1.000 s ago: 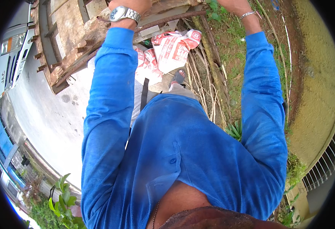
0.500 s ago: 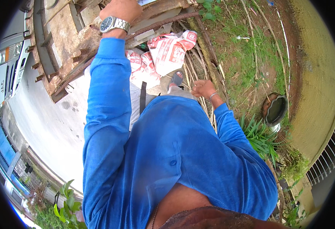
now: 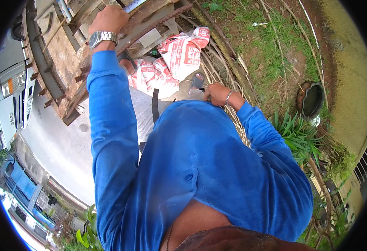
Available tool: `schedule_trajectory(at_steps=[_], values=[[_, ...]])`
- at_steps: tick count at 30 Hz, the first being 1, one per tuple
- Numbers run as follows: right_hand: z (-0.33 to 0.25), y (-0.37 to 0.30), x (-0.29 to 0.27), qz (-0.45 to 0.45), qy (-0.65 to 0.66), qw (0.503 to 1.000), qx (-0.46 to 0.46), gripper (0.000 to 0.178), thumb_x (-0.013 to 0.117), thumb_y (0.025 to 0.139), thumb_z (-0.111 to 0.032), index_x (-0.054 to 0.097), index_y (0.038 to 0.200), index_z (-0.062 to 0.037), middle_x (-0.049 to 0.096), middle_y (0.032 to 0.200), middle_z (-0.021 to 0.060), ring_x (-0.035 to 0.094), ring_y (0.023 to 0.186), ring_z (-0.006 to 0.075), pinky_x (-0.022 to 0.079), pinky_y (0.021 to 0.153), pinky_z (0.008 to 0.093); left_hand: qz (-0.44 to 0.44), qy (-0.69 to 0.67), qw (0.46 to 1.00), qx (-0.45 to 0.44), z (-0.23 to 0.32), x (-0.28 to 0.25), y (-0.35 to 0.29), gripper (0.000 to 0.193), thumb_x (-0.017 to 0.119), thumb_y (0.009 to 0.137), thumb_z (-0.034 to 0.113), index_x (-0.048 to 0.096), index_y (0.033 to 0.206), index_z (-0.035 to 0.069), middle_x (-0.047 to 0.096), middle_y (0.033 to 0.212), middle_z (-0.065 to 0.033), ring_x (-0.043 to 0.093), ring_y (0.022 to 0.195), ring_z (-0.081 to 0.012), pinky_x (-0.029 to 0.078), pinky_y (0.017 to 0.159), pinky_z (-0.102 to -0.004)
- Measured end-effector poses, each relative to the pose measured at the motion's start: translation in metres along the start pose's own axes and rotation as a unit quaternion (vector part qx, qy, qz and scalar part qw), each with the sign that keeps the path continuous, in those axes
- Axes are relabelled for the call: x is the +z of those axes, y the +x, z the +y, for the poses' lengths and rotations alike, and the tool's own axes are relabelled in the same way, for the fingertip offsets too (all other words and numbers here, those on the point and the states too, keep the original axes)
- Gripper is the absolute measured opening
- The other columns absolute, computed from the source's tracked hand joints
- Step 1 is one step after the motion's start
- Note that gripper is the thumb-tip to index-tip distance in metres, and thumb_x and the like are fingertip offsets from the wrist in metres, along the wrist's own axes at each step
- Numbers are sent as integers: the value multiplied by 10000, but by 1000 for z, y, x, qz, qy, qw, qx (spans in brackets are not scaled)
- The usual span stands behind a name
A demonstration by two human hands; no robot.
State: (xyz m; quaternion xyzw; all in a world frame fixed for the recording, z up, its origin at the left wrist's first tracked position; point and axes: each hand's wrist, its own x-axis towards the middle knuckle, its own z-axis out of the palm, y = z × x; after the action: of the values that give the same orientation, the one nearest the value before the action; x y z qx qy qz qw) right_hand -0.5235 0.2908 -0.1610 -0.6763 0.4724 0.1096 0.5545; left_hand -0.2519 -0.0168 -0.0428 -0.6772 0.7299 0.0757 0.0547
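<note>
My left hand (image 3: 109, 20), with a metal-band watch (image 3: 102, 39) at its wrist, is closed at the edge of a rusty metal frame (image 3: 72, 79). Its fingers curl away from view, so what they hold, if anything, is hidden. A blue-and-white strip (image 3: 134, 5) shows just beyond the knuckles. Close to the hem of my blue shirt (image 3: 171, 134), my right hand (image 3: 217, 93) is curled, a bracelet (image 3: 228, 97) on its wrist. Its fingertips are against the grey trousers by the hem, and I cannot make out what is in them.
Red-and-white printed sacks (image 3: 179, 54) lie below the frame, near my sandalled foot (image 3: 197, 80). A rusty bar (image 3: 156, 27) crosses above them. Long sticks (image 3: 221, 62) lie to the right, then grass, a dark pot (image 3: 311, 100) and a wall (image 3: 350, 75). A white truck (image 3: 14, 94) stands left.
My right hand has moved inward, to the shirt hem. The left hand has shifted left and slightly lower in view, still closed. The whole view has swung a little.
</note>
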Motion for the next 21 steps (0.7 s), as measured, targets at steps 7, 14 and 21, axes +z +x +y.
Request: schedule_trajectory(at_steps=[7,14,21], values=[[-4,5,10,2,-57,998,-14,233,635,784,-7,766,970,-56,722,949,205,691,915,388,554,834,428,8,29,999,38,-4,-4,2,421,466,900,360,724,1165,160,678,1199,-200,630,1122,-422,487,1005,-482],[-16,36,-69,213,134,967,-40,190,690,855,-78,744,1026,-16,744,911,163,727,849,254,564,778,363,58,37,997,-36,20,-18,-22,251,556,811,262,784,845,165,756,912,-147,734,862,-325,411,902,-503],[-100,93,-170,594,238,738,-215,112,707,841,-69,678,942,-29,691,758,115,693,672,178,539,616,307,65,50,996,-29,17,-14,-19,239,555,804,242,777,809,153,757,889,-140,736,838,-329,422,881,-525]])
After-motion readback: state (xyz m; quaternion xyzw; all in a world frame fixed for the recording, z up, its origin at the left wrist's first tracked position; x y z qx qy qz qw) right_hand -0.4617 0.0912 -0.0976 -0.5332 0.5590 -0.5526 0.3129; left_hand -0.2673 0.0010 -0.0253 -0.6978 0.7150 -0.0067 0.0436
